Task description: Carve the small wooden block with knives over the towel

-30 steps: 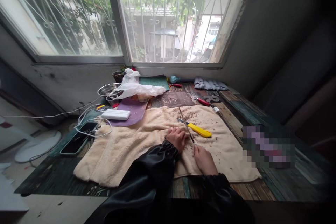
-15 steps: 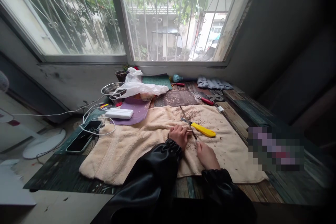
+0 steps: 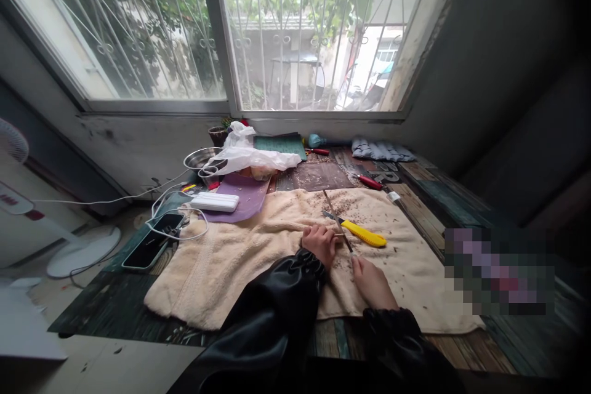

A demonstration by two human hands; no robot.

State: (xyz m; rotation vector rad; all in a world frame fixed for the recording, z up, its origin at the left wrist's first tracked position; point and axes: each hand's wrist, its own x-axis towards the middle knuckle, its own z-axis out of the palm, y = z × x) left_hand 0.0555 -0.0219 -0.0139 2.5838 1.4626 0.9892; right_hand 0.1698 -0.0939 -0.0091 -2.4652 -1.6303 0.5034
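Observation:
My left hand (image 3: 319, 242) is curled closed on a beige towel (image 3: 231, 252), pinching a small piece that I cannot make out. My right hand (image 3: 369, 280) is closed round the near end of a long thin stick or file (image 3: 337, 220), which slants away across the left hand's fingertips. A yellow utility knife (image 3: 364, 234) lies on the towel just beyond both hands. Brown shavings are scattered over the towel around them. Both arms wear black sleeves.
A phone (image 3: 148, 248) with white cables, a white power bank (image 3: 215, 201), a purple mat (image 3: 240, 194), a metal bowl (image 3: 199, 159), a plastic bag (image 3: 252, 157), red-handled tools (image 3: 369, 181) and a grey cloth (image 3: 381, 150) lie near the barred window. A white fan (image 3: 18, 197) stands at left.
The view has shifted slightly, so everything sits a little further right and lower. Both hands keep the same hold on the stick and the small piece.

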